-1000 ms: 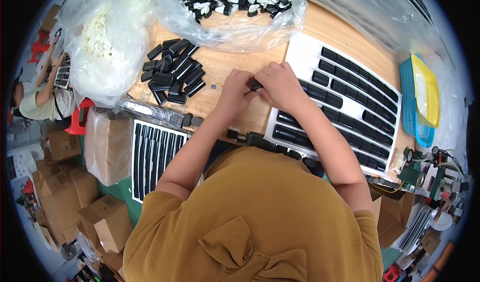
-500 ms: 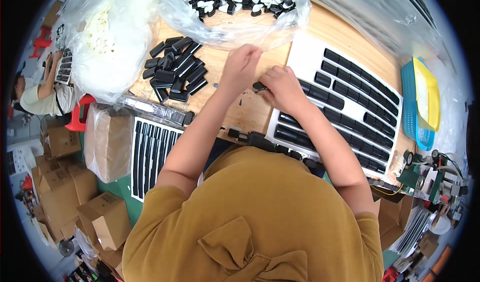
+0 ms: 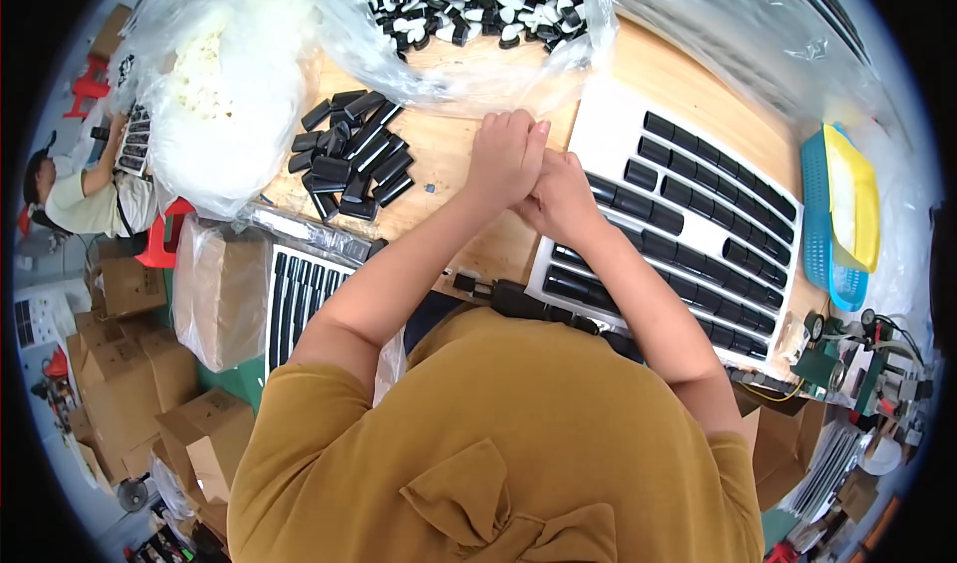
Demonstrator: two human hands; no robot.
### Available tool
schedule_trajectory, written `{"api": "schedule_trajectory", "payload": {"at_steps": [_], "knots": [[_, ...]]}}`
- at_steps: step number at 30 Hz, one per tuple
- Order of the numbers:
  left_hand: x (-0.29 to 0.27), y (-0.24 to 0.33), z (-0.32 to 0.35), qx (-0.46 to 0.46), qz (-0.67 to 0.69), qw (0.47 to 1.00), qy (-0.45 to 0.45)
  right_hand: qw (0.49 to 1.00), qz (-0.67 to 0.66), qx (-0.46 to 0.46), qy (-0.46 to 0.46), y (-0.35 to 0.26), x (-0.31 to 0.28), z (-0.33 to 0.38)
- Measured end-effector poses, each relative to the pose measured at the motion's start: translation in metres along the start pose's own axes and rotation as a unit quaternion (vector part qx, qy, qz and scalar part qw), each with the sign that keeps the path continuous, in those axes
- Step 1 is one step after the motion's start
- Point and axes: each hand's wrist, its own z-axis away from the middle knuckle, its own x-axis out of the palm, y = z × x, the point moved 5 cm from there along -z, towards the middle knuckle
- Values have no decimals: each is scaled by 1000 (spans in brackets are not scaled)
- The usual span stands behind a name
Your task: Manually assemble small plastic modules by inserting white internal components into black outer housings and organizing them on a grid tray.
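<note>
My left hand (image 3: 506,159) and my right hand (image 3: 561,196) are closed and pressed together over the wooden table (image 3: 483,249). Curled fingers cover whatever the left one grips. A small black plastic piece, seen at my right fingertips half a second earlier, is now hidden between the hands. Left of them lies a heap of short black plastic tubes (image 3: 364,154). Close beside my right hand is a white sheet (image 3: 610,104) bearing rows of black tubes (image 3: 713,199). Beyond my hands, an open clear plastic bag (image 3: 439,86) holds many small black-and-white parts (image 3: 469,0).
A clear bag of pale pieces (image 3: 214,94) stands at the far left. A blue basket (image 3: 817,224) with a yellow tray (image 3: 865,204) sits at the right edge. Below left are a wrapped carton (image 3: 219,284) and another tube sheet (image 3: 299,299). Another person (image 3: 85,189) works at far left.
My left hand has come down and right to meet my right hand. The black piece at my right fingertips has gone out of sight between them. The view has shifted slightly.
</note>
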Motion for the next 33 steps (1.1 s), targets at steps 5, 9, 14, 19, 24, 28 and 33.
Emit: {"api": "schedule_trajectory", "payload": {"at_steps": [5,9,14,19,24,28,33], "knots": [[-36,-14,-29,117,42,982,140,992,-32,24,119,-10,-31,18],[-85,-106,-90,-23,-248,964,95,944,-128,163,258,4,-87,55],[-91,-145,-107,-133,-413,899,-52,827,-234,307,409,69,-135,134],[-80,-151,-112,-141,-426,891,-73,771,-191,431,429,111,-142,206],[-75,-147,-117,-117,-419,895,-102,768,-210,452,402,119,-126,208],[-72,-134,-111,-74,-392,909,-120,765,-204,468,391,117,-124,200],[-76,-137,-106,-67,-326,941,-69,824,206,437,295,99,-131,199]]}}
